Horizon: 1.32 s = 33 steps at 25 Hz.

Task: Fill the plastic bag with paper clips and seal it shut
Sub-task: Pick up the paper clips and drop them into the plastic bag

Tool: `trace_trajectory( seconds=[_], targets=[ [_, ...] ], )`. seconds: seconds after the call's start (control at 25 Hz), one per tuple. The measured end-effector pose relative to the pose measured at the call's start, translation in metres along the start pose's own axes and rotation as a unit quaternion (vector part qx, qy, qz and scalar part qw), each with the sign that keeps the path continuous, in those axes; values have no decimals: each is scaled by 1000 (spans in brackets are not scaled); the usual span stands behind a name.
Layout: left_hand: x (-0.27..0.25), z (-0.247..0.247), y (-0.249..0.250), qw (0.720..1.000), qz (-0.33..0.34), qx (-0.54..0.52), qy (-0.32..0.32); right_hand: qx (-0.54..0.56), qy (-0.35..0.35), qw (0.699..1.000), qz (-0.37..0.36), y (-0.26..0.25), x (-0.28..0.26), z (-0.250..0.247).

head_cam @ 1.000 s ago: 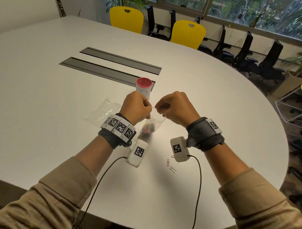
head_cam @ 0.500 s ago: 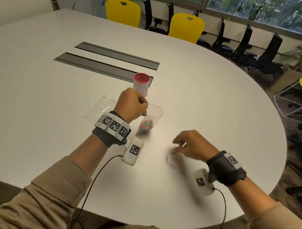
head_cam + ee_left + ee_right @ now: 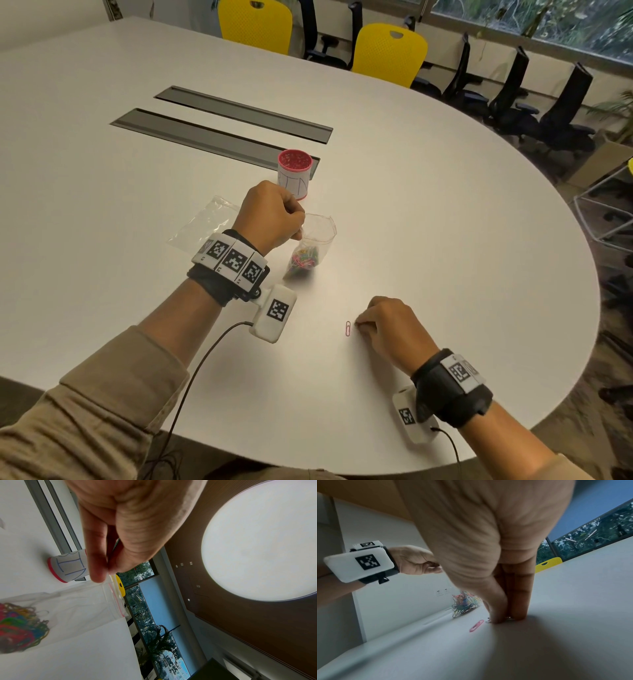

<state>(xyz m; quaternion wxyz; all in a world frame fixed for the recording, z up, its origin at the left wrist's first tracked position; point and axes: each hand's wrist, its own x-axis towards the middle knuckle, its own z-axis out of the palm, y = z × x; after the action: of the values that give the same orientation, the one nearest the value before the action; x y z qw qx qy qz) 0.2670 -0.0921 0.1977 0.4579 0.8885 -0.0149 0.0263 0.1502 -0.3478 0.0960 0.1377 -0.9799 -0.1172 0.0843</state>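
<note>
A small clear zip bag [image 3: 317,236] with a red seal line stands on the white table [image 3: 445,240], its mouth open. Coloured paper clips [image 3: 303,258] lie heaped in its bottom. My left hand [image 3: 298,233] pinches the bag's top edge between thumb and forefinger, as the left wrist view shows at the hand [image 3: 106,573] and bag [image 3: 77,601]. My right hand [image 3: 361,327] is down on the table nearer to me. Its thumb and fingers [image 3: 520,601] pinch a silvery paper clip [image 3: 508,618] against the tabletop. A pink clip [image 3: 348,328] lies loose just left of those fingers.
A red-rimmed white cup [image 3: 295,174] holding more clips stands just beyond the bag. A second, flat clear bag [image 3: 205,226] lies to the left of my left wrist. Two grey cable slots [image 3: 212,137] run across the table's middle; yellow chairs [image 3: 390,51] stand behind.
My right hand let go of the bag's mouth, swung down and right to the loose clips near me, and now pinches at the table. The left hand kept its hold on the bag.
</note>
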Motion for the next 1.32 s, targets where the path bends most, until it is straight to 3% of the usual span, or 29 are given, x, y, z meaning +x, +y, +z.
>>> trace_trajectory(
  seconds=[0.16, 0.44, 0.64, 0.84, 1.04, 1.32],
  targets=[
    [-2, 0, 0, 1000, 2, 6, 1, 4, 36, 999, 34, -3, 13, 2],
    [-5, -1, 4, 1000, 0, 13, 5, -23, -8, 999, 33, -25, 8, 1],
    [-5, -1, 3, 1000, 4, 15, 3, -10, 10, 1000, 18, -23, 9, 9],
    [-4, 0, 3, 1000, 3, 14, 5, -128, -20, 990, -47, -36, 9, 8],
    [-5, 1, 4, 1000, 2, 15, 3, -170, 60, 973, -145, -36, 11, 8],
    [-6, 0, 4, 1000, 2, 24, 3, -185, 70, 969, -146, -32, 14, 14]
  ],
)
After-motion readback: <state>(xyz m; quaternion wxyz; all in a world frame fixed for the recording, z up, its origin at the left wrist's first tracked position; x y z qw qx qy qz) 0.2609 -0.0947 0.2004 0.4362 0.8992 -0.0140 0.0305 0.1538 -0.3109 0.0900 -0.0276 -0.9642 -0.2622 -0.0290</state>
